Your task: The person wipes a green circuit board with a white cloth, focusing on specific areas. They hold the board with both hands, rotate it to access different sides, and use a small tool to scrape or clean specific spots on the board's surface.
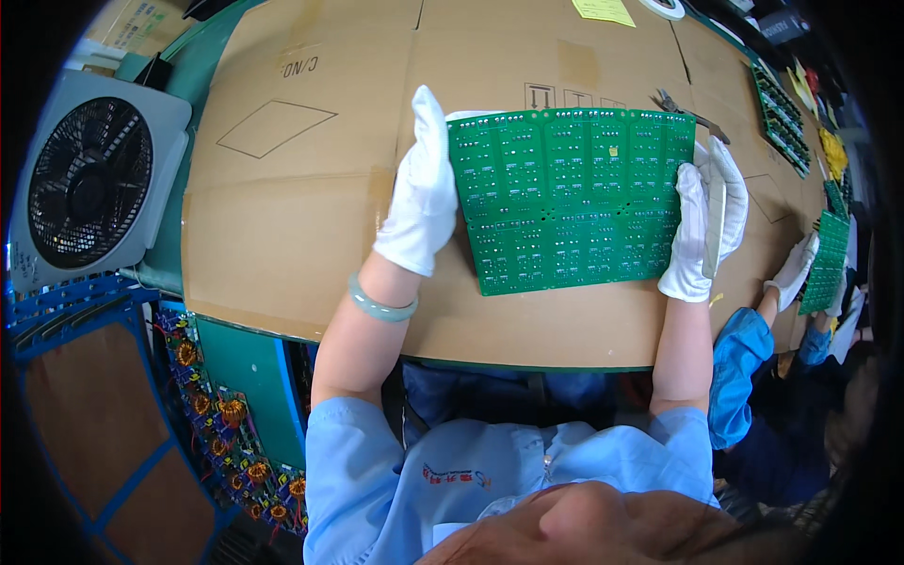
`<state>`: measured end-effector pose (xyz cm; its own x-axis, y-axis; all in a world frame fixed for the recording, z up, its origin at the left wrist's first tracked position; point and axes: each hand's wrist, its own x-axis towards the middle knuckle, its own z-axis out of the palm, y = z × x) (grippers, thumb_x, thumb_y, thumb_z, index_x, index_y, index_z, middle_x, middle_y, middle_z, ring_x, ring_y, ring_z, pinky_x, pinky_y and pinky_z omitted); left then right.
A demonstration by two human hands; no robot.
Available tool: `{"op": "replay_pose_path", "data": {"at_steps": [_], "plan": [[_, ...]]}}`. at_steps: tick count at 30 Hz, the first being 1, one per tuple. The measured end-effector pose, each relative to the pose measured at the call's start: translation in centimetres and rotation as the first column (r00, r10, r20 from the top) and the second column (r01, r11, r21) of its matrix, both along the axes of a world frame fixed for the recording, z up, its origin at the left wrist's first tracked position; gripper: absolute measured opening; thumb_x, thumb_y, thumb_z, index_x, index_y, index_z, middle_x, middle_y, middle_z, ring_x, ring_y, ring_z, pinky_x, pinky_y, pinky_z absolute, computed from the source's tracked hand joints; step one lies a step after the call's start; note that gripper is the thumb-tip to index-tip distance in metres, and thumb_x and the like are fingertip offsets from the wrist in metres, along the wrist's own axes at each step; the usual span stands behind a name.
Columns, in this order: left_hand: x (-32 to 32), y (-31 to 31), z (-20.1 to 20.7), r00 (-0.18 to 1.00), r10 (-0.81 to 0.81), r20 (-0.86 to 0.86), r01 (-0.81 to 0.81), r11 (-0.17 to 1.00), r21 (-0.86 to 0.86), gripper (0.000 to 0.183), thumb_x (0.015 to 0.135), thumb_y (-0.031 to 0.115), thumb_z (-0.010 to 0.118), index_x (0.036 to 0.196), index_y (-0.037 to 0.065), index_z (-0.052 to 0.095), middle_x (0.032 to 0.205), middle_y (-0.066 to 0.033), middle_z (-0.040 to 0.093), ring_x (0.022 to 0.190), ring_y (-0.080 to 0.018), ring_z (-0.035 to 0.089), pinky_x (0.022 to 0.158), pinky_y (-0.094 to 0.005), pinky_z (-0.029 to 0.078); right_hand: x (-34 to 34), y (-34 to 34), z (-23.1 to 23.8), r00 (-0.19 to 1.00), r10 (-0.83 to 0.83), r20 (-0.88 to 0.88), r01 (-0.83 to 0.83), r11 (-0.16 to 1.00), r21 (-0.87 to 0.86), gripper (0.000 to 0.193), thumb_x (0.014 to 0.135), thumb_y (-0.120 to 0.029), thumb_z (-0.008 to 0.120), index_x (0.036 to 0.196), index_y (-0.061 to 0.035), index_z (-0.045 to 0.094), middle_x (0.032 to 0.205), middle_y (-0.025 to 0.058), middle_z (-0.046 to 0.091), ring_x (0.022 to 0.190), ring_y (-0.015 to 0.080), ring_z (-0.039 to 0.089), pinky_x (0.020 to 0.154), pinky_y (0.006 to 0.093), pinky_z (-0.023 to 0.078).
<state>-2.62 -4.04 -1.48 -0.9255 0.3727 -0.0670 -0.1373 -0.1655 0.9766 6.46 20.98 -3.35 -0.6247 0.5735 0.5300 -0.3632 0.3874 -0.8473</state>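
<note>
Held up between my two white-gloved hands is a green printed circuit board panel (576,200), its solder-dotted face toward me. My left hand (426,193) presses along the panel's left edge, fingers stretched upward together; part of its grip is hidden behind the board. At the right edge, my right hand (702,221) grips the panel with bent fingers. A pale narrow strip (716,226) runs along the right glove; I cannot tell what it is. Just beyond the panel's upper right corner, a pair of cutting pliers (692,115) lies on the cardboard.
Flattened cardboard (292,217) covers the table. A grey fan (99,179) stands at the left, above a rack of boards with copper coils (231,414). More green boards (782,118) lie at the far right, where a co-worker's gloved hand (793,273) holds another board (826,262).
</note>
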Motion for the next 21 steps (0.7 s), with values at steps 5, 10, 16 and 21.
{"op": "replay_pose_path", "data": {"at_steps": [5, 10, 16, 21], "plan": [[-1.5, -1.5, 1.1, 0.911, -0.380, 0.161, 0.406, 0.896, -0.181, 0.070, 0.093, 0.061, 0.032, 0.123, 0.002, 0.055, 0.113, -0.0062, 0.060, 0.098, -0.0158, 0.055, 0.087, -0.0327, 0.045, -0.1, 0.0, 0.7, 0.995, -0.063, -0.078, 0.059, 0.997, -0.051, 0.037, 0.082, 0.007, 0.064, 0.117, 0.0016, 0.054, 0.117, 0.0156, 0.060, 0.104, 0.0196, 0.061, 0.088, 0.0307, 0.050], [-0.4, -0.7, 2.2, 0.872, -0.458, 0.175, 0.490, 0.832, -0.260, 0.044, 0.094, 0.035, 0.054, 0.125, 0.004, 0.054, 0.104, -0.0001, 0.059, 0.083, -0.0085, 0.050, 0.074, -0.0229, 0.043, -0.6, 1.2, 1.2, 0.992, -0.102, -0.074, 0.103, 0.995, 0.009, 0.038, 0.083, 0.005, 0.064, 0.120, 0.0024, 0.054, 0.116, 0.0144, 0.061, 0.103, 0.0183, 0.060, 0.088, 0.0292, 0.048], [0.8, -0.6, 0.0, 0.950, -0.310, 0.034, 0.310, 0.951, -0.012, 0.048, 0.096, 0.038, 0.050, 0.125, 0.000, 0.053, 0.091, 0.0001, 0.059, 0.063, -0.0057, 0.044, 0.058, -0.0195, 0.039, 0.0, 1.9, 2.2, 0.997, -0.078, 0.010, 0.078, 0.988, -0.135, 0.041, 0.084, 0.002, 0.063, 0.123, 0.0039, 0.051, 0.116, 0.0148, 0.061, 0.102, 0.0176, 0.060, 0.089, 0.0283, 0.048], [0.8, -1.1, -0.2, 0.925, -0.334, -0.179, 0.292, 0.929, -0.226, 0.043, 0.096, 0.029, 0.046, 0.126, -0.002, 0.051, 0.095, -0.0018, 0.060, 0.066, -0.0062, 0.044, 0.056, -0.0208, 0.036, 0.4, 1.3, 3.0, 0.999, 0.013, 0.034, -0.004, 0.968, -0.249, 0.041, 0.084, 0.003, 0.062, 0.123, 0.0061, 0.051, 0.122, 0.0146, 0.058, 0.106, 0.0188, 0.059, 0.093, 0.0287, 0.046]]}}
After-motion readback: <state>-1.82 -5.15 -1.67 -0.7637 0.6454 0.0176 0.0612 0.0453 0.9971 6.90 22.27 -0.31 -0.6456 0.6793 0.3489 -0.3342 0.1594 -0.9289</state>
